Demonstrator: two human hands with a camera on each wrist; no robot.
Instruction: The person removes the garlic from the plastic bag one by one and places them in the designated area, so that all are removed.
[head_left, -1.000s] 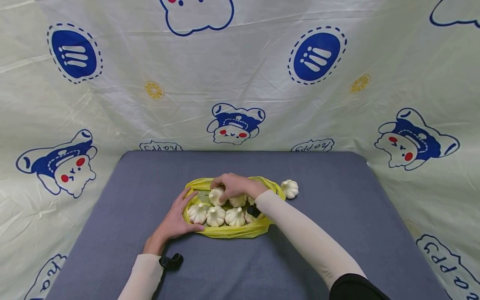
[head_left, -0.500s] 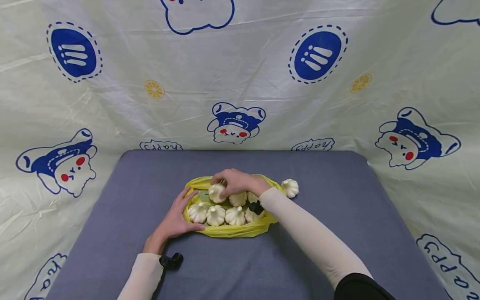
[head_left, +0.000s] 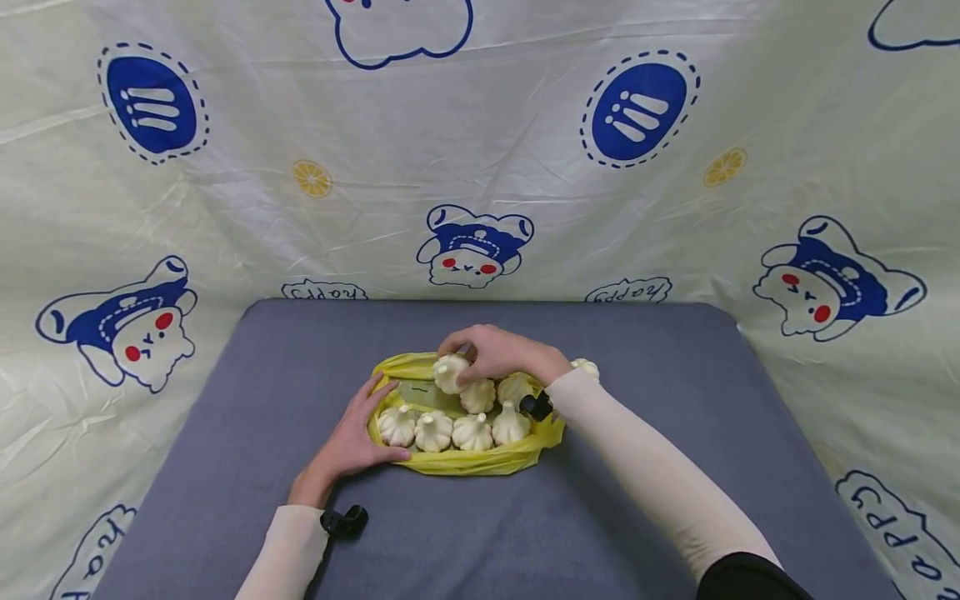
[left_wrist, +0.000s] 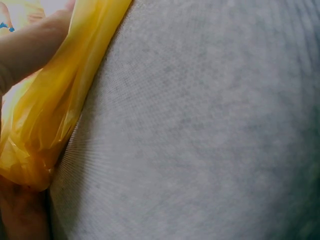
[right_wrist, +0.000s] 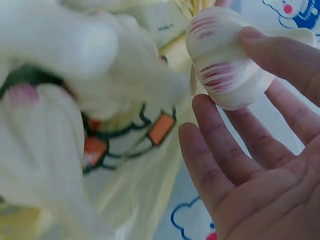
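Several white garlic bulbs (head_left: 433, 432) sit in an opened yellow plastic bag (head_left: 480, 463) on the table. My right hand (head_left: 498, 354) pinches one garlic bulb (head_left: 450, 373) between thumb and fingers, raised over the bag's far side. In the right wrist view this held garlic bulb (right_wrist: 225, 60) shows purple streaks, with the thumb on top and fingertips beneath. My left hand (head_left: 356, 433) holds the bag's left end, fingers spread along the rim and thumb at the near edge. The left wrist view shows the thumb (left_wrist: 35, 45) partly behind the yellow plastic.
Another garlic bulb (head_left: 587, 367) lies outside the bag at its right, partly hidden by the right wrist. A grey-blue cloth covers the table (head_left: 315, 350). A printed pale curtain (head_left: 480, 125) hangs behind and at both sides.
My right hand has lifted the garlic bulb from the bag's back row and moved it up and slightly right. The left hand has stayed on the bag.
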